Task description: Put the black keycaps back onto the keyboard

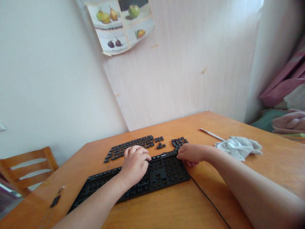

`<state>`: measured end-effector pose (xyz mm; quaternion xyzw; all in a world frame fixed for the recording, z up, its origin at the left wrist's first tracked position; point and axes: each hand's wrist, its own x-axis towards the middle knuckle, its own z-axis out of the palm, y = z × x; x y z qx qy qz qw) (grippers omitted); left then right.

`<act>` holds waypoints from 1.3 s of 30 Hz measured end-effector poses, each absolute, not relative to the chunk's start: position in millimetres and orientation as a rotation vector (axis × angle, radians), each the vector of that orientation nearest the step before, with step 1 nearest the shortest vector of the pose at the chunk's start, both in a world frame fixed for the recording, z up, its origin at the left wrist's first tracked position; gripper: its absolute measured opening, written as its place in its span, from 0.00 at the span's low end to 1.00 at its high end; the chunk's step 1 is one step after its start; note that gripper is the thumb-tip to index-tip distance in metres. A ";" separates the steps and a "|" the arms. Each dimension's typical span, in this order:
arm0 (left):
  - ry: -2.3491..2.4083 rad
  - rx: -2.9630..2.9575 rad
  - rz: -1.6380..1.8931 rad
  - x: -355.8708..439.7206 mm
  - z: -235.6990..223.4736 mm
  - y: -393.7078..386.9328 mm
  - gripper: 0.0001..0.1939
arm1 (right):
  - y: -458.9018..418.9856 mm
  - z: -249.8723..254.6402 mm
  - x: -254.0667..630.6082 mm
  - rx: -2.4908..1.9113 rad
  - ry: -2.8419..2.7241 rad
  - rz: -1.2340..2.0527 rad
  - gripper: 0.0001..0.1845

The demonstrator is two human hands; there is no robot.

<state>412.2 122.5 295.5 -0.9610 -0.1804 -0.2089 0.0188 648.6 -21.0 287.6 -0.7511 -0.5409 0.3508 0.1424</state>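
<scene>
A black keyboard frame (164, 173) with its keycaps taken off lies on the wooden table (181, 206). Behind it the removed black keycaps (133, 147) are laid out in rows in keyboard order. My left hand (135, 164) rests on the frame's middle, fingers curled down onto it. My right hand (189, 154) grips the frame's far right corner, fingers closed around the edge, close to the small keycap group (179, 142).
A crumpled grey cloth (238, 146) and a thin white stick (212, 134) lie at the right. The keyboard's black cable (209, 202) runs toward the near edge. A small black tool (55, 200) sits at the left. A wooden chair (26, 168) stands left; bedding lies at the far right.
</scene>
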 end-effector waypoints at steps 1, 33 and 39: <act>-0.563 -2.983 -0.648 412.2 295.3 122.4 0.15 | -20.9 287.3 648.7 -2.165 -1.558 1.014 0.19; -1.751 -2.788 -1.724 263.9 283.3 215.0 0.15 | -26.3 274.8 654.5 -2.098 -1.501 0.998 0.18; -2.016 -2.597 -2.116 229.8 263.1 245.1 0.16 | -27.6 261.4 663.2 -2.095 -1.443 0.983 0.23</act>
